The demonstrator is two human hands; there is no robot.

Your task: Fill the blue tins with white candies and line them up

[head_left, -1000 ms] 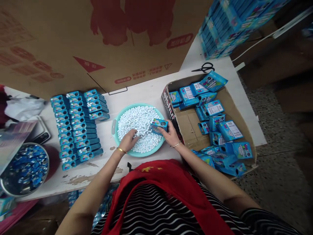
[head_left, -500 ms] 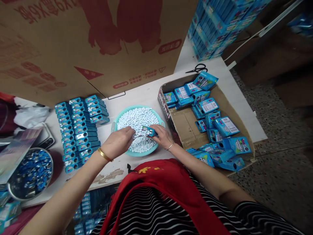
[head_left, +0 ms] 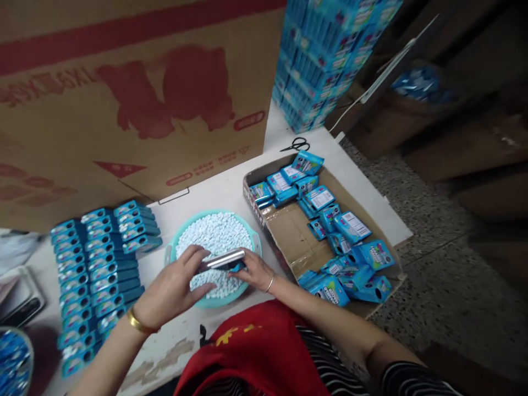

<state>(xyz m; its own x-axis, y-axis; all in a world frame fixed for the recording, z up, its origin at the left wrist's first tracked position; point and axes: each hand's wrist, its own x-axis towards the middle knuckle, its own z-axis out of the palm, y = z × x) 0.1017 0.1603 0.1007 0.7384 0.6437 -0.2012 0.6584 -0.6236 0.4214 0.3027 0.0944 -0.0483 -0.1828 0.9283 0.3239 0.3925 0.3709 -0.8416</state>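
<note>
Where our left hand (head_left: 175, 286) had been scooping pellets, it came across to join our right hand (head_left: 256, 271), so both sets of fingers were clamped on the small blue box (head_left: 223, 260), its silvery side up, held just above the pellet-filled teal basin (head_left: 256, 242) on the worktop (head_left: 214, 190).

Small box (head_left: 225, 259) now between both hands

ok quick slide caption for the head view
Both hands, left hand and right hand, hold a small tin over a teal basin of white candies.

Head-worn view, steeply down, close
</note>
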